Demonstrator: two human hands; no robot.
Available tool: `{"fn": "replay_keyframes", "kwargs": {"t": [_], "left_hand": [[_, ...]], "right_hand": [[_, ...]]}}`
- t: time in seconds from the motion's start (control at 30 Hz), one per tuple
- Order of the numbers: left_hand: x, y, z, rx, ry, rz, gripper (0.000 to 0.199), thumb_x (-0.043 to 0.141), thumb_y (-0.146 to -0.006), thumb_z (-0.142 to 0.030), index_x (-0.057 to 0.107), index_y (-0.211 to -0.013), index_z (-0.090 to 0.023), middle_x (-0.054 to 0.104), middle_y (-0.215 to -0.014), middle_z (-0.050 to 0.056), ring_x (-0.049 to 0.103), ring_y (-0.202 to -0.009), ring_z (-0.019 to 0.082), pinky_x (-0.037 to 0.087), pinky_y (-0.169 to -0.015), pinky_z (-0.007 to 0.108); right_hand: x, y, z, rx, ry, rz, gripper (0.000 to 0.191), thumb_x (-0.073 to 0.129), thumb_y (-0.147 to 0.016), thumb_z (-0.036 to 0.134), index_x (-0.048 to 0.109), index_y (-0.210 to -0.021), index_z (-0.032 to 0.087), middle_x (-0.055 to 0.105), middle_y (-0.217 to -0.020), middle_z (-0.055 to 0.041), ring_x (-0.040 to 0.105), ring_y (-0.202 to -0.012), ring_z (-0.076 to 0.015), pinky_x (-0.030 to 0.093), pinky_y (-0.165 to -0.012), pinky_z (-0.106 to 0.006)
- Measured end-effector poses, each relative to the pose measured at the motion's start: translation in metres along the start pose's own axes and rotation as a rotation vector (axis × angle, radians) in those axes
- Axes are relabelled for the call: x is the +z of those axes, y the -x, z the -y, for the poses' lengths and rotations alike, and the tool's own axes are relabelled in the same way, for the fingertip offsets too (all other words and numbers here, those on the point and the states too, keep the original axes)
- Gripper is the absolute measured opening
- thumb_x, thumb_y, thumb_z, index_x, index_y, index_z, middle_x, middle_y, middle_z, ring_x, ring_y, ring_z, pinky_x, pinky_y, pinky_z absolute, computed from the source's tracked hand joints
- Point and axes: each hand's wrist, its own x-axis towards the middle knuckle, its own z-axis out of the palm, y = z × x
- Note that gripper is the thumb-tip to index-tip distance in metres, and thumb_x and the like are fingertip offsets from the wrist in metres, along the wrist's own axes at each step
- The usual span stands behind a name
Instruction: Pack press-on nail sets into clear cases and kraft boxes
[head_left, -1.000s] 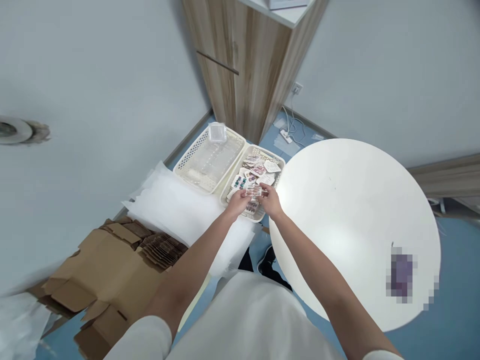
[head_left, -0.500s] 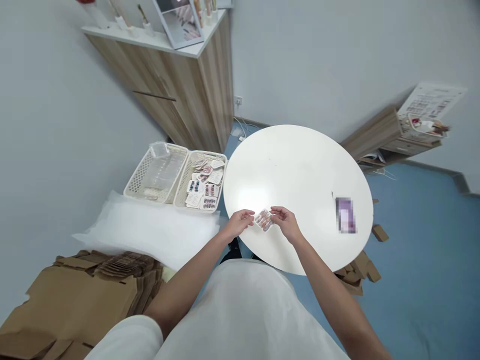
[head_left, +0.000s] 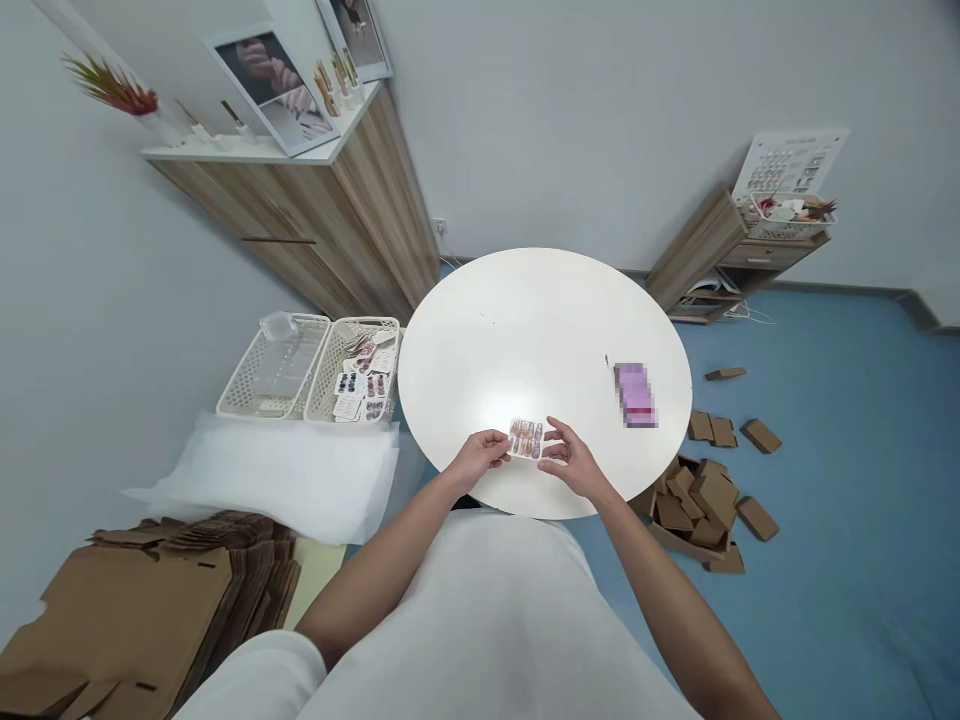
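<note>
Over the near edge of the round white table (head_left: 540, 320), a small card of press-on nails (head_left: 526, 440) shows two rows of glossy, pinkish and brownish nails. My left hand (head_left: 478, 460) pinches the card by its left edge. Just off the right edge is my right hand (head_left: 573, 462), its thumb and fingers apart and curved toward the card; nothing shows between them. Farther right on the table lies a purple, pixelated object (head_left: 636, 395).
Left of the table stand a basket of nail cards (head_left: 352, 400) and a basket of clear plastic (head_left: 247, 385). White sheets (head_left: 292, 470) and stacked flat cardboard (head_left: 142, 600) lie nearer. Small brown boxes (head_left: 705, 500) cover floor at right. A wooden cabinet (head_left: 300, 230) stands behind.
The head view has shifted, showing more floor at right. The card has turned level, with its nails facing up. My right hand's fingers have spread away from the card's edge.
</note>
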Motion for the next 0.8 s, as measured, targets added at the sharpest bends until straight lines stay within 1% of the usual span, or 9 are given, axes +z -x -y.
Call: {"fn": "replay_keyframes", "kwargs": {"t": [0.13, 0.2, 0.23, 0.33, 0.4, 0.53, 0.67, 0.73, 0.8], "left_hand": [[0.010, -0.001, 0.004, 0.001, -0.037, 0.010, 0.031, 0.063, -0.066, -0.044, 0.056, -0.078, -0.017, 0.057, -0.073, 0.001, 0.057, -0.066, 0.010, 0.041, -0.065, 0.024], [0.012, 0.000, 0.004, 0.039, -0.108, 0.005, 0.034, 0.062, -0.068, -0.044, 0.057, -0.088, -0.017, 0.057, -0.075, 0.001, 0.057, -0.068, 0.011, 0.041, -0.066, 0.025], [0.012, 0.000, 0.003, 0.080, -0.162, 0.005, 0.039, 0.063, -0.067, -0.043, 0.055, -0.096, -0.018, 0.057, -0.077, 0.002, 0.057, -0.069, 0.011, 0.042, -0.067, 0.026], [0.009, 0.004, -0.004, 0.251, -0.392, 0.043, 0.070, 0.071, -0.058, -0.034, 0.043, -0.121, -0.024, 0.056, -0.082, 0.001, 0.055, -0.073, 0.013, 0.041, -0.074, 0.028], [0.007, 0.008, -0.008, 0.325, -0.527, 0.074, 0.080, 0.073, -0.055, -0.031, 0.037, -0.127, -0.028, 0.056, -0.081, -0.001, 0.053, -0.074, 0.013, 0.040, -0.077, 0.029], [0.005, 0.011, -0.009, 0.338, -0.586, 0.056, 0.071, 0.070, -0.059, -0.032, 0.043, -0.124, -0.026, 0.055, -0.074, -0.002, 0.052, -0.072, 0.014, 0.040, -0.075, 0.028], [0.002, 0.005, 0.000, 0.296, -0.482, -0.029, 0.043, 0.061, -0.068, -0.039, 0.056, -0.107, -0.021, 0.056, -0.072, 0.000, 0.052, -0.067, 0.013, 0.042, -0.069, 0.027], [0.000, -0.001, 0.006, 0.267, -0.390, -0.076, 0.030, 0.058, -0.071, -0.040, 0.060, -0.092, -0.018, 0.057, -0.072, 0.001, 0.053, -0.065, 0.012, 0.043, -0.066, 0.027], [-0.001, -0.005, 0.010, 0.229, -0.300, -0.097, 0.025, 0.060, -0.069, -0.039, 0.059, -0.079, -0.016, 0.058, -0.070, 0.002, 0.054, -0.063, 0.012, 0.043, -0.064, 0.026]], "right_hand": [[-0.003, 0.006, -0.010, -0.047, 0.025, -0.005, 0.072, 0.069, -0.058, 0.027, 0.038, -0.123, 0.028, 0.049, -0.087, 0.0010, 0.056, -0.068, -0.0107, 0.045, -0.076, -0.035], [-0.004, 0.005, -0.012, -0.048, 0.004, -0.014, 0.069, 0.069, -0.058, 0.026, 0.040, -0.121, 0.027, 0.048, -0.083, 0.0017, 0.055, -0.067, -0.0107, 0.046, -0.073, -0.033], [-0.005, 0.005, -0.013, -0.046, -0.010, -0.010, 0.068, 0.069, -0.058, 0.026, 0.041, -0.120, 0.026, 0.048, -0.082, 0.0019, 0.054, -0.067, -0.0107, 0.046, -0.072, -0.033], [-0.007, 0.005, -0.015, -0.040, -0.036, 0.022, 0.068, 0.070, -0.057, 0.024, 0.041, -0.119, 0.027, 0.047, -0.080, 0.0023, 0.054, -0.067, -0.0108, 0.046, -0.071, -0.032], [-0.009, 0.004, -0.017, -0.032, -0.028, 0.048, 0.069, 0.070, -0.057, 0.025, 0.042, -0.119, 0.027, 0.048, -0.080, 0.0022, 0.054, -0.068, -0.0111, 0.046, -0.072, -0.033], [-0.008, 0.002, -0.020, -0.024, 0.007, 0.090, 0.069, 0.070, -0.057, 0.026, 0.042, -0.120, 0.027, 0.049, -0.080, 0.0020, 0.054, -0.068, -0.0117, 0.046, -0.072, -0.034], [-0.004, -0.002, -0.018, 0.006, -0.016, 0.123, 0.071, 0.071, -0.057, 0.027, 0.041, -0.122, 0.026, 0.051, -0.078, 0.0022, 0.053, -0.066, -0.0113, 0.046, -0.070, -0.033], [-0.003, -0.005, -0.016, 0.036, -0.071, 0.081, 0.070, 0.071, -0.057, 0.028, 0.041, -0.120, 0.025, 0.053, -0.076, 0.0023, 0.053, -0.065, -0.0113, 0.046, -0.069, -0.033], [-0.002, -0.006, -0.014, 0.054, -0.132, -0.003, 0.064, 0.070, -0.058, 0.031, 0.044, -0.115, 0.024, 0.054, -0.076, 0.0017, 0.055, -0.068, -0.0123, 0.045, -0.071, -0.033]]}}
